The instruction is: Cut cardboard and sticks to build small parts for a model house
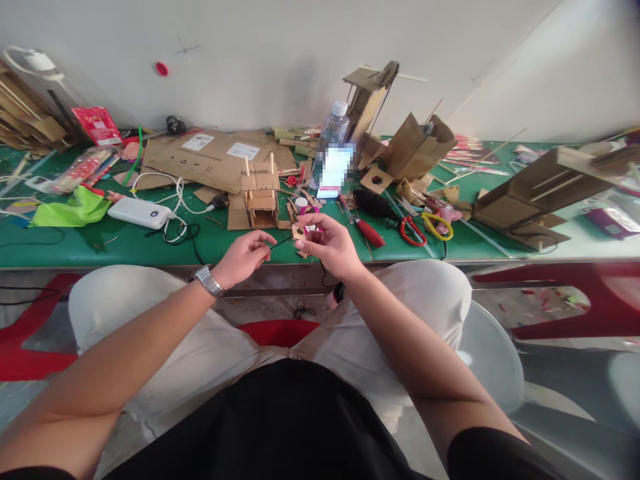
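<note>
The left hand (pixel 245 257) has thumb and index finger nearly closed on a thin black strand (pixel 281 243); the right hand (pixel 333 247) pinches a small card (pixel 299 231) between thumb and fingertips. The card is above the front edge of the bench (pixel 125 251), just in front of the frame (pixel 261 202). It has a dark centre; whether the strand is secured there cannot be told. The frame stands assembled from cardboard and sticks. The card is apart from it, so mounting, if required, is judged incomplete. A similar plate (pixel 367 180) lies beside the phone (pixel 334 175). The flattened carton (pixel 175 160) shows partly legible print ending in "MM"; its two white labels (pixel 243 150) are unreadable. No brand is legible.
</note>
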A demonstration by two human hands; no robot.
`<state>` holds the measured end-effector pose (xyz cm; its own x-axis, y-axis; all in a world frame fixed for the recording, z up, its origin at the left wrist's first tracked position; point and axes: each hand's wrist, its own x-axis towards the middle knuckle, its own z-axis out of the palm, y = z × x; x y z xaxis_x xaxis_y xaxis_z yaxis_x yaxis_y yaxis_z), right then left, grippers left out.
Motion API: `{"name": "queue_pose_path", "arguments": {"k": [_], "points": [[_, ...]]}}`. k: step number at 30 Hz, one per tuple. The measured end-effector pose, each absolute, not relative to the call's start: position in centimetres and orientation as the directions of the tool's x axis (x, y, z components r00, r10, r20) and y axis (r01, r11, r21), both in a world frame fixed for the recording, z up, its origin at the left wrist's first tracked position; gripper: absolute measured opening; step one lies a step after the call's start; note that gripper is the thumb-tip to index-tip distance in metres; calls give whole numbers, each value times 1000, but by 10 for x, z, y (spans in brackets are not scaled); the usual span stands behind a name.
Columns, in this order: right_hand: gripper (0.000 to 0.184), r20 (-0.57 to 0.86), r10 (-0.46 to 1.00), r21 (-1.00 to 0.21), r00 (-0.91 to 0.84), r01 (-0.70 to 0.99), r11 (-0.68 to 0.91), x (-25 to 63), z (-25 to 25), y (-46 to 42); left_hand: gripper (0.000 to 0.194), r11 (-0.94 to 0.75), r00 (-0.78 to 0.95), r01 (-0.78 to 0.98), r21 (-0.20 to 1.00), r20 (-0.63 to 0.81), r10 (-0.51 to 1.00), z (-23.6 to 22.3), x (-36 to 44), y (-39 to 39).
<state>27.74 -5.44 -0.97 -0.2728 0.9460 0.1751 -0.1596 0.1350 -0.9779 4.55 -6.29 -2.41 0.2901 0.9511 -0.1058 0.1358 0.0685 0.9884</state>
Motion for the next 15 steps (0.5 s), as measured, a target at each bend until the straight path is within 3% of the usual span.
{"name": "queue_pose_path", "arguments": {"k": [15], "points": [[49, 198, 944, -978, -265, -125, 170, 278, -12, -55, 17, 72, 290, 157, 985, -116, 950, -26, 45, -63]]}}
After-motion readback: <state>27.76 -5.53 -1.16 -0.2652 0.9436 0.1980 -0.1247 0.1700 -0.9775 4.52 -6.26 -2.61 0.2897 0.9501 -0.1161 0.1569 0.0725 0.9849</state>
